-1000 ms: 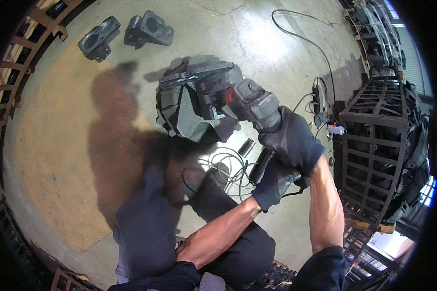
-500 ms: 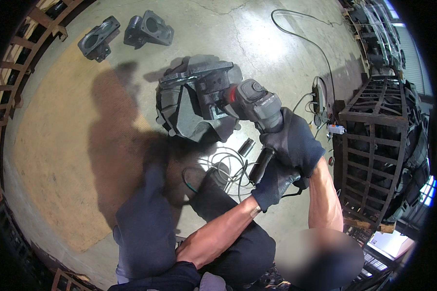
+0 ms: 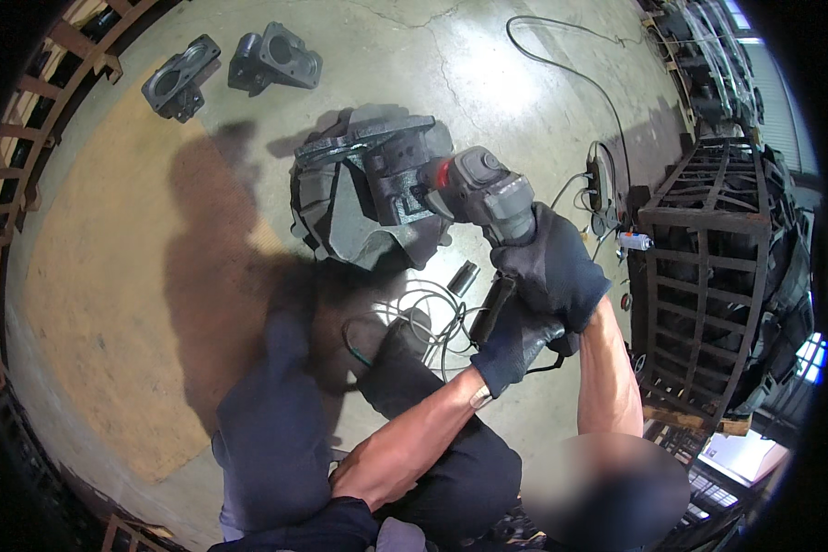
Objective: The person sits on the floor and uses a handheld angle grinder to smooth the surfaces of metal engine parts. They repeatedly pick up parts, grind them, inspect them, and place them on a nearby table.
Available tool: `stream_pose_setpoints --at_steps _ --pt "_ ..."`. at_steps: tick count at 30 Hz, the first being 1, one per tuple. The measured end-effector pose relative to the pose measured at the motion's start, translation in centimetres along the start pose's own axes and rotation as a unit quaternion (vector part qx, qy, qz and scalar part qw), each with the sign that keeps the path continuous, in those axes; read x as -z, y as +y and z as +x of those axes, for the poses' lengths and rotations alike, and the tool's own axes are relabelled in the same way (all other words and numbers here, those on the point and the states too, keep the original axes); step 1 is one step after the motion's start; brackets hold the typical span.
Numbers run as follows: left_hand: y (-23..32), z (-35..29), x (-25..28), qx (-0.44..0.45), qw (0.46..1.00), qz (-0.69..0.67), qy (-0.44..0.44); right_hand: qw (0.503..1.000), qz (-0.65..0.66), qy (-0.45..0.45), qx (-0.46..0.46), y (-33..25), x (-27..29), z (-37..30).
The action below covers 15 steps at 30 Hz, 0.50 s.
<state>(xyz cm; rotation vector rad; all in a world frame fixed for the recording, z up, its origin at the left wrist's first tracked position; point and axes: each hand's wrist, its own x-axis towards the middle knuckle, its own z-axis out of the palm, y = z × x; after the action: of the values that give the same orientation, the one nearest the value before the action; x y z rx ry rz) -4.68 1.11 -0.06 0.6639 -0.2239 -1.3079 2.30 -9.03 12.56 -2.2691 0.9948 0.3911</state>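
Observation:
My gloved right hand (image 3: 557, 267) wraps round the grey body of an angle grinder (image 3: 488, 189). Below it, my gloved left hand (image 3: 522, 342) is closed on the grinder's rear end, where a black cable comes out. A black cylindrical grip (image 3: 493, 311) sticks out beside both hands. The grinder's head, with a red band, is held at the right side of a large dark metal casting (image 3: 340, 202) on the floor. Its disc is mostly hidden, so I cannot tell exactly where it touches.
Two dark metal brackets (image 3: 182, 78) lie at the far left. Coiled cable (image 3: 423, 317) and a short black cylinder (image 3: 463, 278) are near my knee. A power strip (image 3: 598, 184), a spray can (image 3: 634, 241) and a metal crate (image 3: 704, 276) stand at the right. Brown matting (image 3: 101, 304) covers the left floor.
The grinder's head has shifted slightly to the right along the casting. Both hands keep their hold on it, and the whole view has drifted a little.

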Motion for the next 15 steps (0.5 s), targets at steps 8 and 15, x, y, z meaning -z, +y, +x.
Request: stream_pose_setpoints --at_steps 8,15 --pt "-1.0 -0.7 -0.2 0.033 0.999 0.005 0.043 0.999 0.020 0.006 -0.025 -1.0 0.3 -0.7" --pt "-0.5 0.7 0.5 -0.011 0.996 0.090 0.015 0.999 0.024 0.010 -0.026 -0.8 -0.2 0.5"
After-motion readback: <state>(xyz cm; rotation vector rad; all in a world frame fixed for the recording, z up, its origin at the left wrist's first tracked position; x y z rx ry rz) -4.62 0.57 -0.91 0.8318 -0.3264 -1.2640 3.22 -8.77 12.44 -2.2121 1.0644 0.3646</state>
